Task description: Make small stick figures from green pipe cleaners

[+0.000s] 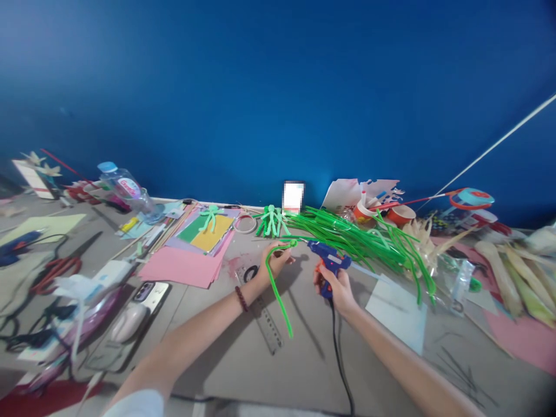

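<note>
My left hand [273, 263] pinches a bright green pipe cleaner [278, 298], whose long tail bends over and hangs down past my wrist. A small green knob shows at its upper end, beyond my fingertips. My right hand [332, 284] is wrapped round the grip of a blue glue gun [329, 258], its nozzle pointing left toward that knob. Whether the nozzle touches the green piece I cannot tell. Beneath my left wrist lies a metal ruler [267, 330]. Small light-green figures [272, 220] of pipe cleaner stand just behind my hands.
Many green pipe cleaners [347, 234] lie in a heap at back right, near paper cups [400, 215]. Pink paper sheets [185, 266], a phone [150, 295] and a plastic bottle [124, 185] are on the left. The gun's black cord [341, 365] runs to the front edge.
</note>
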Tool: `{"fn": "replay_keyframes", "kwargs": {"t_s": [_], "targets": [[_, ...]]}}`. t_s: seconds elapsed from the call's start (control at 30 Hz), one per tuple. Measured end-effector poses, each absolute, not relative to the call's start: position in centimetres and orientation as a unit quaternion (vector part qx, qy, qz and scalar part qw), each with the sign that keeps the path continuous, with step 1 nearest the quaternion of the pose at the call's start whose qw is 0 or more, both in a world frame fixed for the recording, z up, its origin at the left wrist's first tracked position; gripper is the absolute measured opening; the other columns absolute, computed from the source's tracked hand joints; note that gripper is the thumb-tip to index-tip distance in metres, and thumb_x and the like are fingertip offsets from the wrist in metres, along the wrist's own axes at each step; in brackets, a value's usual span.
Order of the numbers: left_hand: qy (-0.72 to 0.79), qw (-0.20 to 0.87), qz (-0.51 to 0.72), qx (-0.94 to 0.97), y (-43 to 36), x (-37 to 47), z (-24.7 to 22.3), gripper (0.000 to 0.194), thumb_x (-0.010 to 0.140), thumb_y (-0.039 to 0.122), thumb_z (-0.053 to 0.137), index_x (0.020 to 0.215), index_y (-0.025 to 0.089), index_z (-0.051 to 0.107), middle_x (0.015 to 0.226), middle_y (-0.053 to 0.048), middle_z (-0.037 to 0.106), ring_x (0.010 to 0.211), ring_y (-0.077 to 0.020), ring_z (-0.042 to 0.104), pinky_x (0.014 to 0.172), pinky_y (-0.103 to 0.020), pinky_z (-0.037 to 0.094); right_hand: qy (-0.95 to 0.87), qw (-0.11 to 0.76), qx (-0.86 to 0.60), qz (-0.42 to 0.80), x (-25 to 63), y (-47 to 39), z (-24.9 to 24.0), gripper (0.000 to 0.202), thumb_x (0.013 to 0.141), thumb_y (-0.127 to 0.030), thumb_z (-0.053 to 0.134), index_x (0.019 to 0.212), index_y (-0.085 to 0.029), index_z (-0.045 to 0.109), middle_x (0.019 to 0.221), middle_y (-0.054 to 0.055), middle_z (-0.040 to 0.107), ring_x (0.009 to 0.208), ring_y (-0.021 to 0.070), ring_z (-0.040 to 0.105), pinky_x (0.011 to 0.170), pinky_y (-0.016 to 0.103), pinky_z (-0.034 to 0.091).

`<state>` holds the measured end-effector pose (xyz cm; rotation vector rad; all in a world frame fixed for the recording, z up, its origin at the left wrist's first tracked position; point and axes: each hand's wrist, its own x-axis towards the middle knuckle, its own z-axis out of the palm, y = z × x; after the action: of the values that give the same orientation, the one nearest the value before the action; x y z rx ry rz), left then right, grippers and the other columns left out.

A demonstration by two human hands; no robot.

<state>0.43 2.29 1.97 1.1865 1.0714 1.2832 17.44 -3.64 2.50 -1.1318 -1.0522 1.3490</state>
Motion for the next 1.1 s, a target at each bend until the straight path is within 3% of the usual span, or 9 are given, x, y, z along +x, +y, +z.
{"fn": "replay_keyframes", "kwargs": {"t_s": [0.13, 0.33, 0.67, 1.1], "targets": [[0.424, 0.524, 0.531, 0.514, 3.0, -0.1, 1.3, 0.026, 0.072, 0.042, 0.068, 0.074, 0.018, 0.06, 0.058, -0.001, 0.063, 0.055, -0.016, 0.063, 0.055, -0.027, 0.051, -0.435, 0.49, -0.483, 0.581, 16.4, -3.3, 0.5, 0.045, 0.074, -0.056, 0.06, 0.096, -0.016, 0.054, 0.053, -0.005, 0.056, 0.034, 0.0095, 0.048, 0.028, 0.018, 0.034], [0.433, 0.533, 0.52, 0.508, 2.4, -0.4, 1.4, 0.022, 0.073, 0.038, 0.067, 0.074, 0.017, 0.061, 0.055, -0.001, 0.063, 0.053, -0.017, 0.062, 0.054, -0.028, 0.05, -0.437, 0.48, -0.502, 0.572, 16.2, -3.6, 0.5, 0.045, 0.076, -0.057, 0.058, 0.092, -0.015, 0.054, 0.048, -0.006, 0.053, 0.03, 0.0093, 0.047, 0.029, 0.019, 0.037], [0.422, 0.554, 0.511, 0.504, 2.1, -0.3, 1.7, 0.021, 0.075, 0.036, 0.066, 0.077, 0.016, 0.06, 0.059, -0.002, 0.064, 0.055, -0.017, 0.061, 0.057, -0.029, 0.05, -0.483, 0.46, -0.553, 0.499, 16.0, -3.8, -0.5, 0.041, 0.077, -0.055, 0.059, 0.069, -0.015, 0.056, 0.047, -0.003, 0.051, 0.031, 0.0083, 0.046, 0.031, 0.02, 0.039], [0.435, 0.549, 0.515, 0.495, 2.1, -0.3, 1.7, 0.022, 0.074, 0.038, 0.067, 0.078, 0.018, 0.059, 0.06, -0.001, 0.064, 0.056, -0.0168, 0.061, 0.057, -0.028, 0.05, -0.504, 0.458, -0.561, 0.471, 16.0, -3.7, -0.7, 0.041, 0.076, -0.056, 0.058, 0.068, -0.016, 0.054, 0.047, -0.003, 0.051, 0.033, 0.0084, 0.046, 0.032, 0.019, 0.041]]}}
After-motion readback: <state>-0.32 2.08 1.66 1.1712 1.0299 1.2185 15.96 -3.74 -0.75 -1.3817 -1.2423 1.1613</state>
